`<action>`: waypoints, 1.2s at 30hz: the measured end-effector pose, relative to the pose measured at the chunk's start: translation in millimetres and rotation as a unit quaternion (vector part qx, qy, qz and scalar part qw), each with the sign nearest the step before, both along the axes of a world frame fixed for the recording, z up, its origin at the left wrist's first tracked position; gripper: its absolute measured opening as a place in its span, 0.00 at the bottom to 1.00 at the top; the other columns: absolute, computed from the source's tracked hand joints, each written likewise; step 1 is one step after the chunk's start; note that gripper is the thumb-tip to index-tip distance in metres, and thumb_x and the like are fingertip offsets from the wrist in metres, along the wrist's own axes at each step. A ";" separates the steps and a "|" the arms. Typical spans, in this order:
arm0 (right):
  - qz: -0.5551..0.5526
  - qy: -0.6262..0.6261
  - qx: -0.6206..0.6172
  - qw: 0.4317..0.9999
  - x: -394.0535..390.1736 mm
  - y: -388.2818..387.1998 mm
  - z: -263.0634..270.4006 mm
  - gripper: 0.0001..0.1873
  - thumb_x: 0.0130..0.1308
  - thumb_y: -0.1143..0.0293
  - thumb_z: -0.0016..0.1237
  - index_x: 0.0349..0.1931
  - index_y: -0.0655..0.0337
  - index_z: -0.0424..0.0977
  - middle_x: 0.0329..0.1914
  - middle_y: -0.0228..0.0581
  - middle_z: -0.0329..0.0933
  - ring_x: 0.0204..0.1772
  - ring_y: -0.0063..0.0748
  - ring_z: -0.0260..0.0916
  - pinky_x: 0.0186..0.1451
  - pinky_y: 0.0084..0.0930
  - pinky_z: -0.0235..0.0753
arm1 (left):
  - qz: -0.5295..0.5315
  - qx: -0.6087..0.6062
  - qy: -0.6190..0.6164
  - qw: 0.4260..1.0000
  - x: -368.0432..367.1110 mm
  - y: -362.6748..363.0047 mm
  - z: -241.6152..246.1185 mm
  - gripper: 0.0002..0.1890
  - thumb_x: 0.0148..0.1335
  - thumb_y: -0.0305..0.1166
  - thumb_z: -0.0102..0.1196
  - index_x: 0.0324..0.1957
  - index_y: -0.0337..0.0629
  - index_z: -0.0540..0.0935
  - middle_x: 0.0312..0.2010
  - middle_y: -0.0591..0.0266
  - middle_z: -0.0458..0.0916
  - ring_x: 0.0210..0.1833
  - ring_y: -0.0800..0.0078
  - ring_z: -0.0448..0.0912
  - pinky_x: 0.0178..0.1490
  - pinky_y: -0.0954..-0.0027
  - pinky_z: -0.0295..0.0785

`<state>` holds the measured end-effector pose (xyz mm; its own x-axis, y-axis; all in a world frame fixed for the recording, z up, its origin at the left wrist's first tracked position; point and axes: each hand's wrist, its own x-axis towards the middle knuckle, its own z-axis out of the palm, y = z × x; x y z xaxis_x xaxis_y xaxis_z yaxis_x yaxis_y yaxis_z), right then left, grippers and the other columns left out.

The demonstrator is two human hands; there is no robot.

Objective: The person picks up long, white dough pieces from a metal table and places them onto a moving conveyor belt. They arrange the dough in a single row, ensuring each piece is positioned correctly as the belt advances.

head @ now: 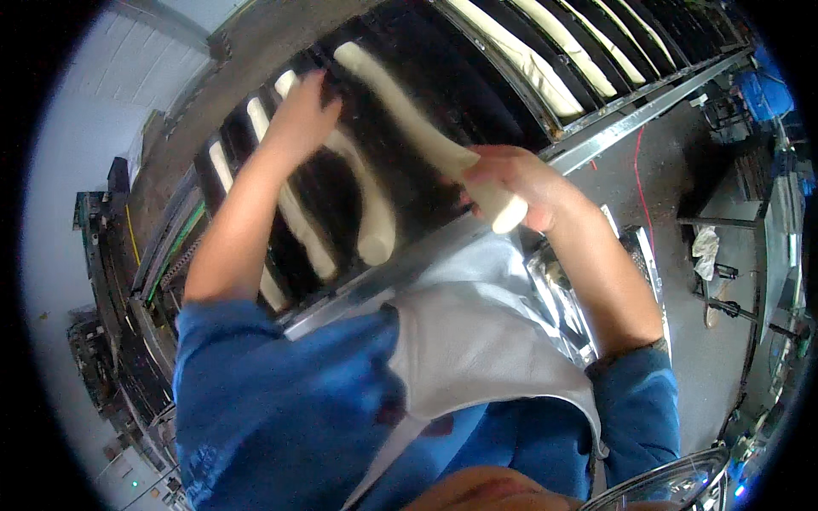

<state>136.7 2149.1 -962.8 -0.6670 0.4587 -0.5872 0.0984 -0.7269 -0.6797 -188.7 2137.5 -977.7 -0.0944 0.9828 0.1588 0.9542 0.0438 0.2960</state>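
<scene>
A long pale rope of dough [409, 108] slants over a dark tray [447, 89]. Near its closer end, my right hand [511, 182] is closed around it, and the cut tip sticks out past the palm. My left hand [303, 118], blurred, lies over a second, bent dough rope [377, 217] and hides part of its length. The fingers there are spread; whether they touch the dough is not clear. Left of it lie a third dough rope [303, 230] and a thinner one [220, 163], partly behind my left forearm.
Another dark tray with several dough strips [537, 64] sits at upper right. A metal rail [613, 134] runs along the front edge. Foil-like silvery sheeting [556, 281] is beside my apron [486, 345]. A metal stand [728, 223] is at right, with a red cord [639, 172] on the floor.
</scene>
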 end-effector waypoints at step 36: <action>-0.402 -0.492 0.486 0.600 445.9 -47.8 -105.9 0.34 0.53 0.74 0.57 0.61 0.63 0.58 0.37 0.39 0.73 0.38 0.33 0.72 0.43 0.32 0.75 | 0.126 -0.183 0.169 0.960 -10.5 -83.1 -83.9 0.42 0.51 0.16 0.42 0.71 0.36 0.46 0.74 0.54 0.38 0.73 0.41 0.43 0.72 0.50 0.44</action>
<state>582.6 2101.2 -1068.7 0.4502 0.8442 0.2909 0.6827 -0.1154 -0.7215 -199.2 2054.4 -1061.6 -0.3400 0.9315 -0.1294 0.9386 0.3276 -0.1082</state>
